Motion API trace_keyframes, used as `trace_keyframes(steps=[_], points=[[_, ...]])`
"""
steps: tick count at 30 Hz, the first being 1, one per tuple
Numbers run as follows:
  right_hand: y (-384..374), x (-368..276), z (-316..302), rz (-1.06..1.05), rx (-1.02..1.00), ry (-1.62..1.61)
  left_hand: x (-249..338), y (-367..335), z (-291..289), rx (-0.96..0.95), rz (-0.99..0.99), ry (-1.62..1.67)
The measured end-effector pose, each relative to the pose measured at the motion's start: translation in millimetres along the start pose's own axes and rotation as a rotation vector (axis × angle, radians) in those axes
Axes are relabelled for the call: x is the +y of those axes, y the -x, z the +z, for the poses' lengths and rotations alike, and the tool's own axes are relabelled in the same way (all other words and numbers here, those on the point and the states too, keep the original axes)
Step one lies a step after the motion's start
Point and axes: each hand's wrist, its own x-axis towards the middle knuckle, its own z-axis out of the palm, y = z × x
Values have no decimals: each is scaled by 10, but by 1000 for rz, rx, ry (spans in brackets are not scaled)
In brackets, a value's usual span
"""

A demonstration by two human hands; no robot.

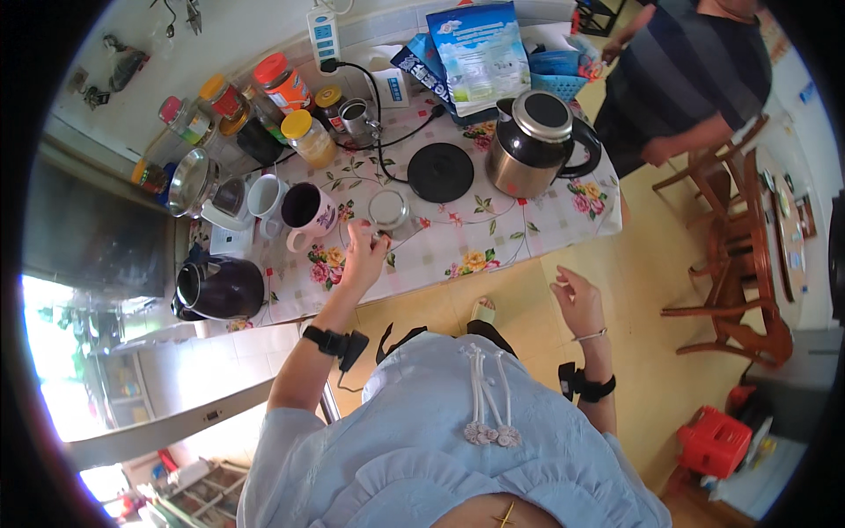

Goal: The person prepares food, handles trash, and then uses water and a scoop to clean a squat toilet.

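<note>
Over the table's near edge, my left hand (359,260) has its fingers bent and drawn together. A small dark spot shows at the fingertips, too small to name. Just beyond them stands a clear glass jar (389,211) with a pale round top; whether I touch it cannot be told. Left of my hand is a pink-and-white mug (310,209), dark inside, beside a white cup (267,195). My right hand (577,304) hangs in the air off the table, fingers loosely apart, holding nothing. A steel-and-black kettle (531,145) stands nearest to it, left of a black round base (440,172).
Several lidded jars (308,139), a steel cup (356,121) and a power strip (324,40) line the back. A black cord crosses the flowered tablecloth (493,233). A dark pitcher (220,288) sits at left. Another person (687,84) stands at right, near wooden chairs (731,308).
</note>
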Motion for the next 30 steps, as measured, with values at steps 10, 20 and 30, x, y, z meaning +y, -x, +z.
trace_keyframes(steps=[10,20,30], points=[[-1899,631,-314,8,478,-304,717,77,-26,171,-32,-573],[-2315,806,-131,136,111,-1086,924,-236,71,113,-71,-476],[-2078,119,-131,152,274,-911,641,122,-455,397,-37,-247]])
